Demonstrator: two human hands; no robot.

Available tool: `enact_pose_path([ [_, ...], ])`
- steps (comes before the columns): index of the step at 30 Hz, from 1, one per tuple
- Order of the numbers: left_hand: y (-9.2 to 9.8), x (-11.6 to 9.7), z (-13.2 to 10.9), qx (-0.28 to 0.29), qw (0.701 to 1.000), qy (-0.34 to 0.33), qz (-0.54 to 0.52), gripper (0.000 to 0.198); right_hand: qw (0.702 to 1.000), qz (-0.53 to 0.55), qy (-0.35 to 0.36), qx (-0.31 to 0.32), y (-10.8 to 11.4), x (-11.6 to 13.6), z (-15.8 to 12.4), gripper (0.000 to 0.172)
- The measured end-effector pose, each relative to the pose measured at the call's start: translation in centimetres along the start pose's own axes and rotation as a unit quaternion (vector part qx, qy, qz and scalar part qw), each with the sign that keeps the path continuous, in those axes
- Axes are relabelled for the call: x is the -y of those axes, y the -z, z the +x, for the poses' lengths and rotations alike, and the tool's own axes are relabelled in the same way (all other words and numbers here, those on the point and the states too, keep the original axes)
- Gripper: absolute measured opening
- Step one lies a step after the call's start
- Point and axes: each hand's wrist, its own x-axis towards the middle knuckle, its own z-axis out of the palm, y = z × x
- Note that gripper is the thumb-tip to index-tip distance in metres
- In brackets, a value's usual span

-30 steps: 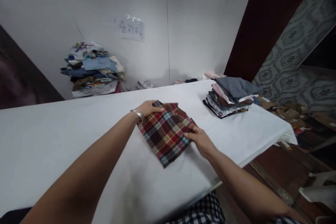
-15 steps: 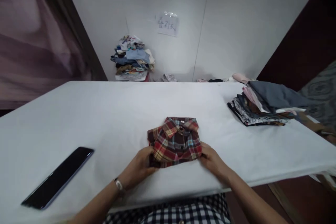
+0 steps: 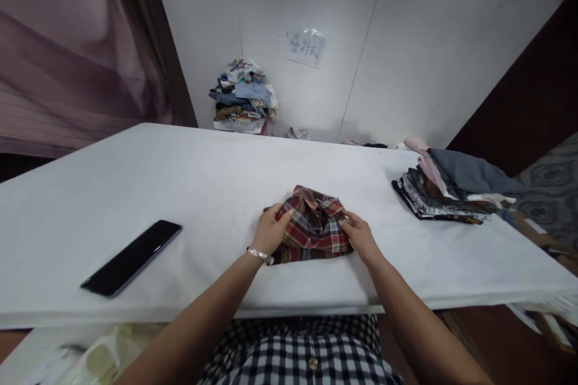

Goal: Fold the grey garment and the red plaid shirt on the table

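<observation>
A folded red plaid shirt (image 3: 311,231) lies on the white-covered table (image 3: 203,192) in front of me, its collar toward the far side. My left hand (image 3: 272,230) grips the shirt's left side, thumb on top, fingers partly hidden at its edge. At the shirt's upper right, near the collar, my right hand (image 3: 359,234) pinches the cloth between thumb and fingers. A strip of the shirt's lower layer shows along the near edge.
A dark phone-like slab (image 3: 133,257) lies on the left of the table. To the right sits a stack of folded clothes (image 3: 445,189). Behind the table's far edge rises a heap of clothes (image 3: 244,96), with a paper sign (image 3: 306,48) on the wall.
Both hands have moved from the shirt's lower corners up along its sides toward the collar. The shirt's upper layer looks shifted and more rumpled. The camera view has tilted slightly.
</observation>
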Motion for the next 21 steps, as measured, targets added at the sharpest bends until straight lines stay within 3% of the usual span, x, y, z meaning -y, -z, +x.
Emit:
enact_pose_path([
  [3,0.4,1.0,-2.2,-0.049,0.998,0.014,-0.048,0.031,0.997,0.011,0.081,-0.002,-0.4,0.3,-0.8,0.057],
  [7,0.8,3.6,-4.3,0.065,0.967,0.165,-0.186,0.032,0.998,0.007,-0.005,0.062,-0.3,-0.8,-1.7,0.068],
  [9,1.1,4.2,-4.3,0.079,0.953,0.207,-0.207,0.035,0.998,0.003,-0.020,0.061,-0.3,-1.5,-1.7,0.072],
  [15,1.5,2.9,-1.2,0.020,0.990,0.130,0.054,0.043,0.999,-0.026,0.005,0.018,-1.3,-1.4,-0.3,0.068],
  [18,0.9,2.3,0.3,-0.007,0.991,0.111,0.069,0.036,0.998,-0.046,0.039,0.004,-1.9,-1.1,0.3,0.063],
  [21,0.4,2.4,0.3,-0.042,0.994,0.085,0.058,0.033,0.993,-0.054,0.103,0.008,-2.3,-1.2,0.6,0.051],
])
